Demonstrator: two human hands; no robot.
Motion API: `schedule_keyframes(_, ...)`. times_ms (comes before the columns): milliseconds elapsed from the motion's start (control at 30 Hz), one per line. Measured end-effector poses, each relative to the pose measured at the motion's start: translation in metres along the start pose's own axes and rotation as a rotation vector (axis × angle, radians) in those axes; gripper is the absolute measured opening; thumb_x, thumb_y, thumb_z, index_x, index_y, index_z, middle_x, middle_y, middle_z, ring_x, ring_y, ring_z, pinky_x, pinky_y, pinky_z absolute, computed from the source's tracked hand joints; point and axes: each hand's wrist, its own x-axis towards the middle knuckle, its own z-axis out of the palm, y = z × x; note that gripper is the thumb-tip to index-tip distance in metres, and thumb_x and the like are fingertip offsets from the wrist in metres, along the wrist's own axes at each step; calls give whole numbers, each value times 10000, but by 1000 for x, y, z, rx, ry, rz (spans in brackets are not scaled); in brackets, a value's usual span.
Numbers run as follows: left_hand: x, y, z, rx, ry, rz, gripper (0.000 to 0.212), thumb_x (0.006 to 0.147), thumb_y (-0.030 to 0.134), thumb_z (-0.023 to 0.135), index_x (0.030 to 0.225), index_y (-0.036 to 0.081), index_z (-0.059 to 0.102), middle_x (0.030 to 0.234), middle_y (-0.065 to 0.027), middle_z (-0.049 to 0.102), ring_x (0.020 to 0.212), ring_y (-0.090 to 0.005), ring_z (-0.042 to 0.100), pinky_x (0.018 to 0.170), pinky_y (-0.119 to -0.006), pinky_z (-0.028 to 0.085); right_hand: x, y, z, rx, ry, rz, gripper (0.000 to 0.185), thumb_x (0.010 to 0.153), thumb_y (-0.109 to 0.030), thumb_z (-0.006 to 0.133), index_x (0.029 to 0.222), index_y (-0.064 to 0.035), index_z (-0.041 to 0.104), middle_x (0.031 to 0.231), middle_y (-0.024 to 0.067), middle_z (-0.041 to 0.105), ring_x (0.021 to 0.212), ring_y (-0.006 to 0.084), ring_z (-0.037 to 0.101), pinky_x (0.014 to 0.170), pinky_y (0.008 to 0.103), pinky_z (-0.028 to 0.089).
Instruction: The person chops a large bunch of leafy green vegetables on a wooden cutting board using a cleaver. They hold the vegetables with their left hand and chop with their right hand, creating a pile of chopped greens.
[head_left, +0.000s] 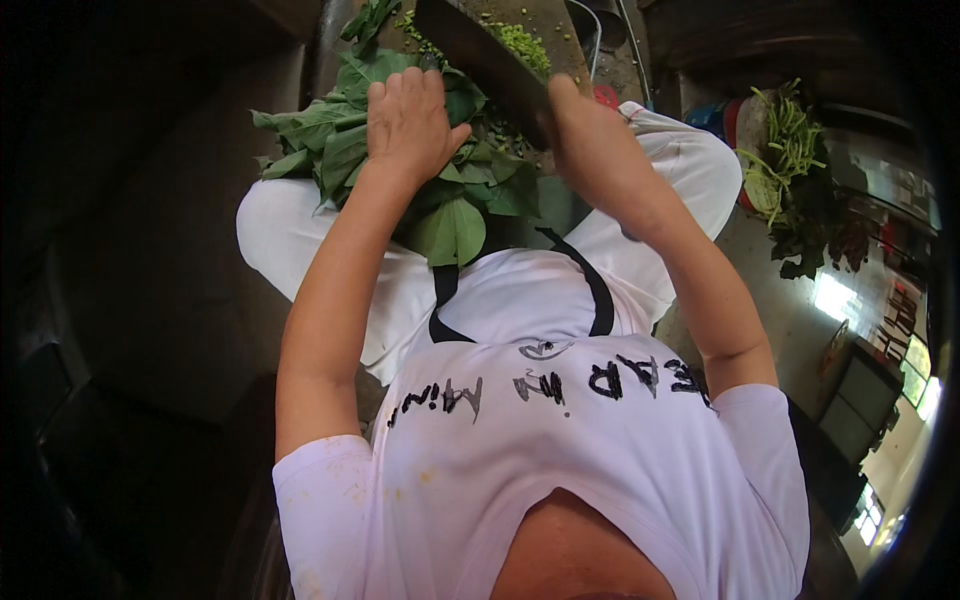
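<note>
My left hand (412, 120) lies flat, palm down, on a heap of large green leaves (349, 139), its fingertips pressed into the top of the heap. In my right hand (596, 146) is a broad dark cleaver (484, 64), its blade slanting up and left over a wooden board (559, 34). The handle is hidden in my fist. Finely chopped green pieces (521, 46) lie on the board behind the blade, and more bits show between the blade and the leaves. Some leaves hang over the near edge of the board towards my lap.
My knees, in white trousers (292, 225), flank the board. To the right, a bunch of green stalks (787, 142) with dark leaves lies on a pale surface. A thin pale cable (598, 37) runs beside the board's right edge, with a small red object (605, 96) near it.
</note>
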Motion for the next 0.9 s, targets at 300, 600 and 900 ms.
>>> schedule_keyframes(300,-5,-2,0,-55,15,29,550,706,445,741,1029,69,502,943,-72,489,929,-239,492,786,-375,344,4,8,14,93,-113,-13,210,829,-40,543,934,45,382,761,300,604,744,475,605,639,529,472)
schedule_keyframes(600,-3,0,1,-41,54,22,559,707,452,740,1021,58,498,943,-79,500,918,-251,499,780,-381,363,49,-2,40,32,-16,41,198,871,-114,541,939,35,429,808,293,629,799,452,632,691,522,498)
schedule_keyframes(900,-1,1,1,15,41,-2,534,714,475,726,978,63,513,925,-81,499,900,-254,506,779,-377,371,-9,-6,-3,17,-10,2,143,887,-78,497,936,22,407,775,275,618,770,467,609,674,531,480)
